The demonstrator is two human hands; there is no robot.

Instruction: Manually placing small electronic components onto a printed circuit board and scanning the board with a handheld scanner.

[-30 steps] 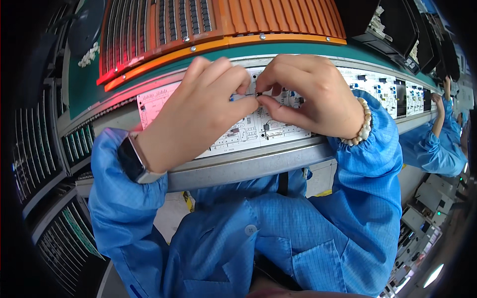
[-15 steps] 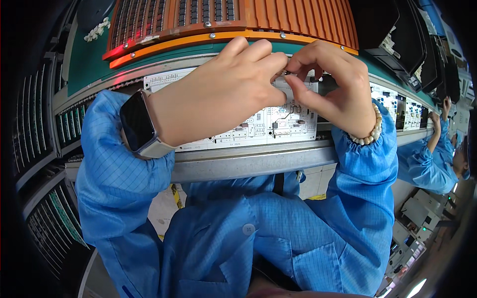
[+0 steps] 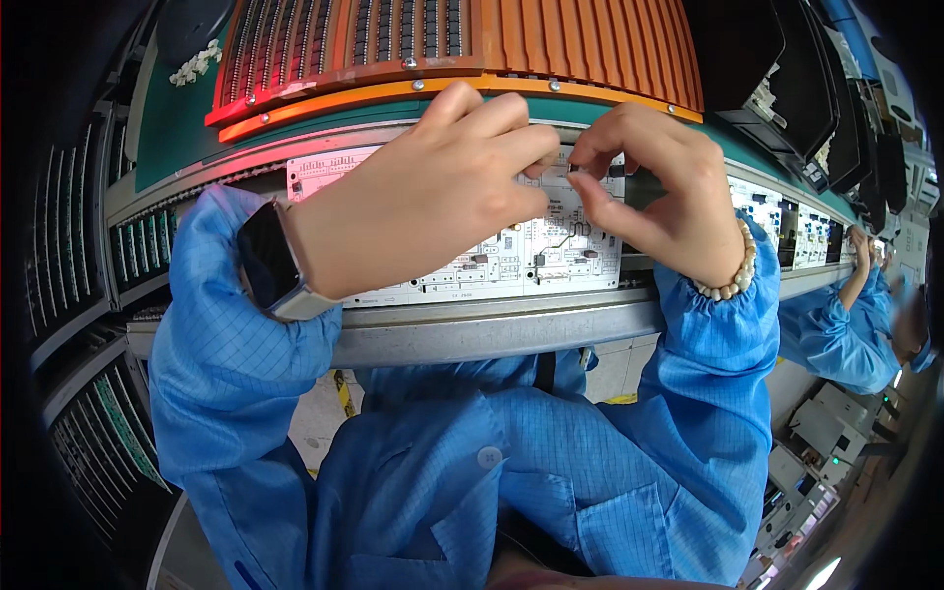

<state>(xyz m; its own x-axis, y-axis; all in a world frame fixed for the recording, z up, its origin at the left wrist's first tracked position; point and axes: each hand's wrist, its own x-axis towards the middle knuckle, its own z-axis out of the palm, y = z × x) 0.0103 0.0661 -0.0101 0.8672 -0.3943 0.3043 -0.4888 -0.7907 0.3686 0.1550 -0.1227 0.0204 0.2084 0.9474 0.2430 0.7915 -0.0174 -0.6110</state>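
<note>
Basically both hands pinched together over a white circuit board [image 3: 511, 258] on the conveyor rail [image 3: 492, 329].

Left hand [image 3: 433, 192] and right hand [image 3: 654, 192] meeting fingertip to fingertip at the board's upper edge, fingers clenched on something too small to make out. Orange component rack [image 3: 462, 44] just behind. Smartwatch [image 3: 267, 258] on left wrist, bead bracelet [image 3: 730, 280] on right.

Both hands meet over a white printed circuit board [image 3: 511, 261] lying on a grey metal conveyor rail [image 3: 492, 329]. The left hand [image 3: 433, 197] and right hand [image 3: 659, 192] pinch fingertips together at the board's far edge. Beyond stands an orange ribbed component tray [image 3: 462, 39].
</note>
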